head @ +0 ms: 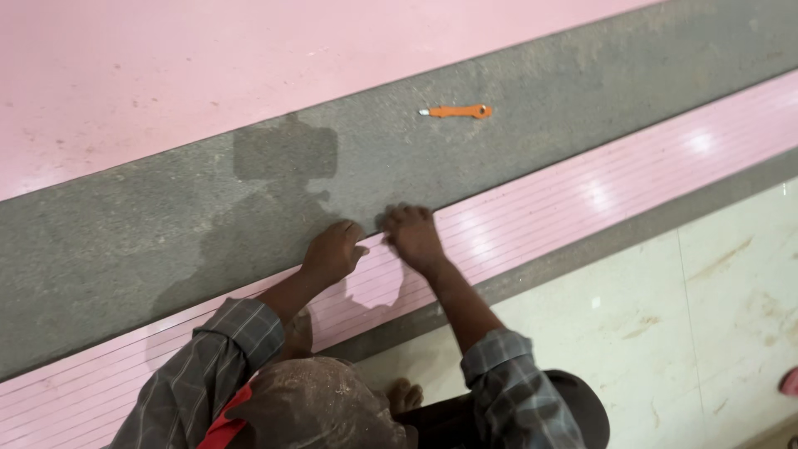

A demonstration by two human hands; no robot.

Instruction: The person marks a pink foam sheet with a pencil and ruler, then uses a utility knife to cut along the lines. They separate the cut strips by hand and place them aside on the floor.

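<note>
Hands [332, 252] [413, 237] press pink film [532, 224]; cutter [460, 111] apart

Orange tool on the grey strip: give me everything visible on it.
The orange tool is small and slim, plastic by the look, with a short pale metal-looking tip at its left end and a rounder right end. It lies flat, nearly level across the picture, on the dusty grey stone strip. Nothing touches it; the left hand and right hand are lower down, at the strip's near edge. Finer detail is too small to tell.
</note>
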